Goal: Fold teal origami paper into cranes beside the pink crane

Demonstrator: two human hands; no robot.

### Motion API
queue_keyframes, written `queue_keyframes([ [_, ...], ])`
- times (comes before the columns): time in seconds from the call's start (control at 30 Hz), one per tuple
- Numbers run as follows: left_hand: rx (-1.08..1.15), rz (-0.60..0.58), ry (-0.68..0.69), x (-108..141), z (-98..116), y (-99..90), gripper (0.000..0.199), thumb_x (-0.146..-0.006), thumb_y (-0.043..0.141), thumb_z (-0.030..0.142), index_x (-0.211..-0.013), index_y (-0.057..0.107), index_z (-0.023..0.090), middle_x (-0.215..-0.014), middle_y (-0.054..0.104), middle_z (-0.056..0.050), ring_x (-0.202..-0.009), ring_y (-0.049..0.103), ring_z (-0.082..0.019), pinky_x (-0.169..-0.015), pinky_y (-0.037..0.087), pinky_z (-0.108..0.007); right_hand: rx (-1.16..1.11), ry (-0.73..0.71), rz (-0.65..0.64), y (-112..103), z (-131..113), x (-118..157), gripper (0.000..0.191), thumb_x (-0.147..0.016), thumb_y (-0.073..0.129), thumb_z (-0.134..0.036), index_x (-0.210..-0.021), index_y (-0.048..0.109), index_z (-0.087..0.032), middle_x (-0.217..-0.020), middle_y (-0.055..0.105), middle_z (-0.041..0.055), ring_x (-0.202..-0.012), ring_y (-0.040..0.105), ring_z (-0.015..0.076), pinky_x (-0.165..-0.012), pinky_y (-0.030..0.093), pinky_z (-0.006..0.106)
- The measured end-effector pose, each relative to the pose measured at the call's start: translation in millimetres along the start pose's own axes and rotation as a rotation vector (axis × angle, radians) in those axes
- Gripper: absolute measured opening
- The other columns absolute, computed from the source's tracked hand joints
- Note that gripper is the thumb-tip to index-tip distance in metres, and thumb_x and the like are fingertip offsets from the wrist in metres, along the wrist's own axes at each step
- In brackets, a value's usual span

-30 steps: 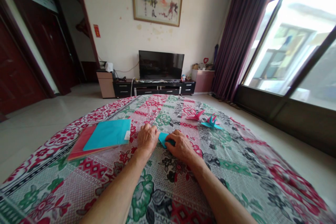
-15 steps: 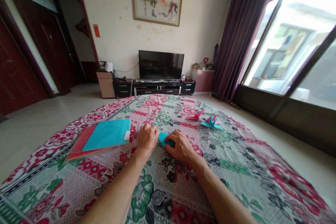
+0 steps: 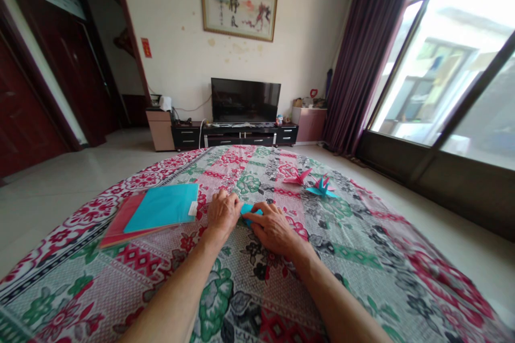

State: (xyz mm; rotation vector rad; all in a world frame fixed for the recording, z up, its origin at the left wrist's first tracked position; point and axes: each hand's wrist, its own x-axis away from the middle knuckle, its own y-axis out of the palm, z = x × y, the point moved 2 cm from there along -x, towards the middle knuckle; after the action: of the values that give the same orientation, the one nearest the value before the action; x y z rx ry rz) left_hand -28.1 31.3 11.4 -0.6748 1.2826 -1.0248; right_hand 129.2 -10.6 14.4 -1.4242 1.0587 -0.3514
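Between my two hands a small folded piece of blue origami paper (image 3: pixel 247 209) lies on the patterned tablecloth (image 3: pixel 249 300). My left hand (image 3: pixel 223 212) is closed at the paper's left edge, its fingertips curled down against it. My right hand (image 3: pixel 270 225) covers the right part of the paper, thumb and fingers pressing on it. Part of the paper is hidden under the right fingers. To the left lies a stack of blue paper sheets (image 3: pixel 161 206) with a white label, on top of red sheets (image 3: pixel 115 222).
A blue folded paper crane (image 3: pixel 322 188) and pink paper cranes (image 3: pixel 298 177) stand at the table's far right. Past the table's edge are a television (image 3: pixel 245 101) on a low black cabinet (image 3: pixel 187 135), a purple curtain (image 3: pixel 354 64) and a window.
The right fingers have shifted slightly over the blue paper, and less of its right part shows. My left hand stays at its left edge. The whole view has moved a little.
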Motion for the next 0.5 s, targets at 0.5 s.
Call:
queue_keyframes([
  [0.5,-0.031,0.004,0.036,-0.5,-2.1,2.1,0.023,-0.085,0.046,0.036,-0.083,0.064,0.023,-0.086,0.058,-0.007,-0.085,0.053,-0.022,-0.075,0.039,-0.029,0.004,-0.003,0.018,-5.6,-14.0,12.8,0.032,-0.088,0.043,-0.026,-0.116,0.057,-0.031,-0.116,0.050,0.0046,-0.099,0.043,0.0196,-0.091,0.035,0.037],
])
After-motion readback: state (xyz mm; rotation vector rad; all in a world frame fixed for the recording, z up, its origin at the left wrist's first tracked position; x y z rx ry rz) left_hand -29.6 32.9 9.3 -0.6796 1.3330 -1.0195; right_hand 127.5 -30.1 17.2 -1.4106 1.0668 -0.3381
